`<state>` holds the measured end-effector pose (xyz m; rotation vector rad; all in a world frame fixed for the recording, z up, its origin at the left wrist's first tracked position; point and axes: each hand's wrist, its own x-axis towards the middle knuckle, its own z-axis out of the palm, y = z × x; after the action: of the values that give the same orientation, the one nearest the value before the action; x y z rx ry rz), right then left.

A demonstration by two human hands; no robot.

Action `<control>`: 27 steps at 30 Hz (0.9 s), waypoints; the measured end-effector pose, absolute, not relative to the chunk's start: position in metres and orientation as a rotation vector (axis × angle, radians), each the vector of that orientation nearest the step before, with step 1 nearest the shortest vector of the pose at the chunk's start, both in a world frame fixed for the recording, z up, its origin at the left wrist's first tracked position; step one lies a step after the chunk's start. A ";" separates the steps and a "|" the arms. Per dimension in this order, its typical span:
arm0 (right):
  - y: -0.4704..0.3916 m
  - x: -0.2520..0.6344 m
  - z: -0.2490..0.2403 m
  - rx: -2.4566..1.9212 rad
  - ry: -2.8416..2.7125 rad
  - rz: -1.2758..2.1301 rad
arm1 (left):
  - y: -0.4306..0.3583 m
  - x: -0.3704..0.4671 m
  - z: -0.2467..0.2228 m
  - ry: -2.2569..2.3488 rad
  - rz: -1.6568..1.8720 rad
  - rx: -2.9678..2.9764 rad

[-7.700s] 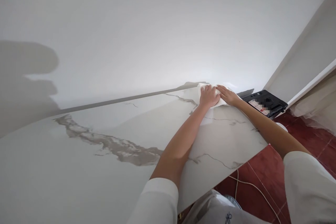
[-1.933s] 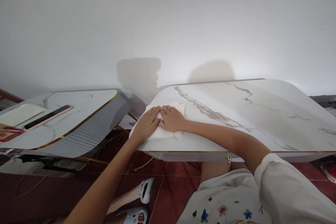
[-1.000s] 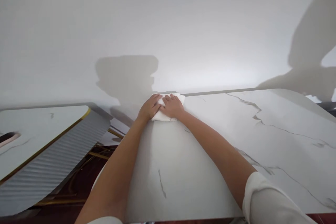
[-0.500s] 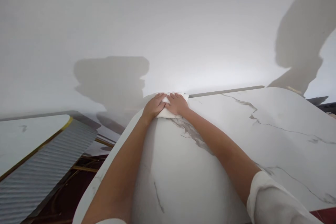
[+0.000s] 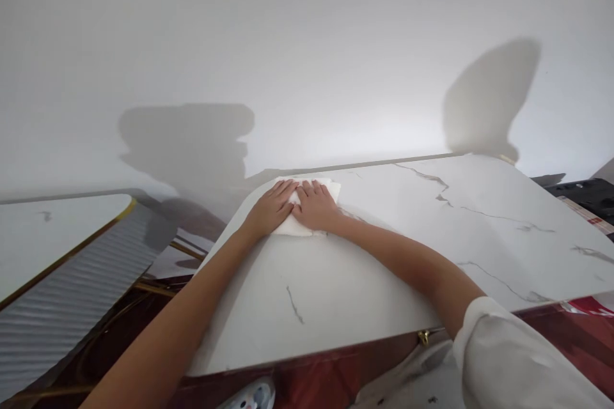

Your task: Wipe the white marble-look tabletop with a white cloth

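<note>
A folded white cloth [image 5: 330, 190] lies on a white marble-look tabletop [image 5: 407, 236] near its far left corner, close to the wall. My left hand [image 5: 271, 208] and my right hand [image 5: 314, 206] lie flat side by side on the cloth, fingers pointing toward the wall, pressing it against the table. Most of the cloth is hidden under my palms; only its right end and near edge show.
A second marble-top table with a gold rim [image 5: 62, 243] stands lower at the left. A black device [image 5: 582, 193] sits beyond the table's right end. The floor has red tiles [image 5: 566, 339]. A slipper [image 5: 249, 396] shows below the table's near edge.
Both hands slid the cloth along the far left corner and drew it slightly back toward me. My head pulled back, so more of the table and its near edge show.
</note>
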<state>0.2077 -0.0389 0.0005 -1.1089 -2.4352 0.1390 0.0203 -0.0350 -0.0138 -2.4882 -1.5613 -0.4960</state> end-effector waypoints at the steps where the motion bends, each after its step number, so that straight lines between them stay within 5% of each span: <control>1: -0.049 0.208 -0.001 -1.108 -2.422 0.131 | -0.046 0.020 -0.014 -1.565 -0.493 -2.487; 27: -0.222 0.259 0.004 -0.870 -2.501 0.296 | -0.255 0.066 -0.017 -1.710 -0.432 -2.305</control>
<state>0.2595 -0.2224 0.0042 -0.8700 -2.5005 0.2962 0.0657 -0.2551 -0.0174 -2.3052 -1.7104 -0.4317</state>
